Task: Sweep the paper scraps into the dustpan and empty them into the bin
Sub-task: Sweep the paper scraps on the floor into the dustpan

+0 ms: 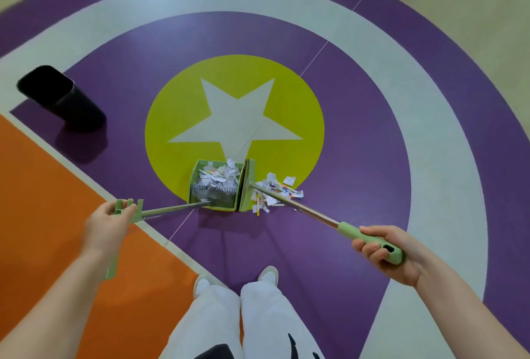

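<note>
A green dustpan stands on the floor at the lower edge of the yellow circle, with white paper scraps piled inside it. My left hand grips the green top of its long metal handle. A green broom head stands against the dustpan's right side. My right hand holds the broom's green grip. More paper scraps lie on the floor to the right of the broom head, under its pole. A black bin stands at the far left.
The floor has a yellow circle with a pale star, purple and pale rings, and an orange area at the left. My legs in white trousers and white shoes stand at the bottom centre.
</note>
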